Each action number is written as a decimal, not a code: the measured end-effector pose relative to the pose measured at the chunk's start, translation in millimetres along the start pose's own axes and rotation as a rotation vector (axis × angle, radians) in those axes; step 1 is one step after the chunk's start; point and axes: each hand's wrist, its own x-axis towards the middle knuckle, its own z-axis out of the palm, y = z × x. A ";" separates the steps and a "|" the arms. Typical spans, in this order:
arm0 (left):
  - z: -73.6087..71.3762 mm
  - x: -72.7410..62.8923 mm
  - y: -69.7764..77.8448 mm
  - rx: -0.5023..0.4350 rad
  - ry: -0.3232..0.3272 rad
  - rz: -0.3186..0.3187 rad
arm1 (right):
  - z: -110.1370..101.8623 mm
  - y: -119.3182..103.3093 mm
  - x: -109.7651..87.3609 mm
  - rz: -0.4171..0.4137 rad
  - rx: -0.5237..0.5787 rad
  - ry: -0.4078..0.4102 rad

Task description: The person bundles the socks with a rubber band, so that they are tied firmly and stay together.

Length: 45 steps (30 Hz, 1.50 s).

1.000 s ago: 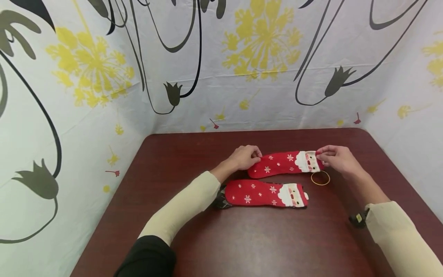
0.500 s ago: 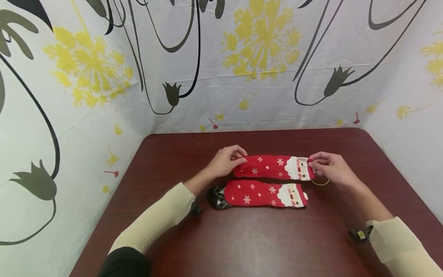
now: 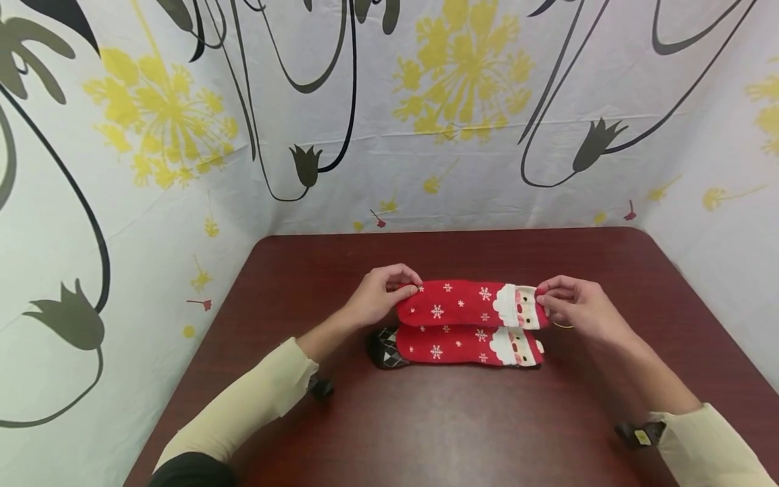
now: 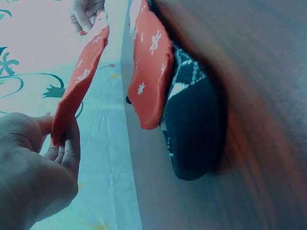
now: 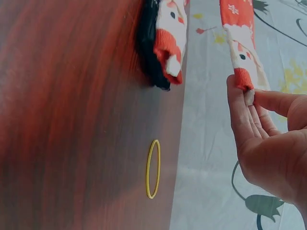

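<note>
Both hands hold a red Santa sock (image 3: 450,304) with white snowflakes, stretched flat between them above the table. My left hand (image 3: 374,296) pinches its toe end between thumb and fingers. At the Santa-face cuff, my right hand (image 3: 581,310) pinches the other end. Just nearer to me lies a matching red sock (image 3: 453,350), on top of a black sock (image 4: 194,132) with a grey-and-white diamond pattern. In the head view the held sock covers the far edge of that lower one. The wrist views show the held sock apart from the pile.
A thin yellow band (image 5: 148,170) lies on the table near the right hand, mostly hidden in the head view. The dark reddish-brown table (image 3: 475,419) meets a white floral-print cloth (image 3: 377,122) behind and at the sides.
The held red sock has moved left and toward me, from behind the lower sock to over its far edge. Both hands travel with it, the left one farther, keeping their pinch.
</note>
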 end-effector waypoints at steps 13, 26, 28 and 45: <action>6.2 -27.9 -8.2 0.006 -0.092 -0.133 | 8.8 7.7 -19.4 -0.018 0.002 -0.040; 19.2 -36.6 -19.4 0.009 -0.137 -0.243 | 17.1 22.4 -24.4 0.007 -0.012 -0.066; 19.5 -37.3 -19.9 0.012 -0.142 -0.244 | 18.5 23.0 -24.6 0.010 -0.025 -0.062; 21.2 -34.9 -26.3 0.156 -0.111 -0.192 | 24.5 19.4 -24.2 0.037 -0.104 -0.035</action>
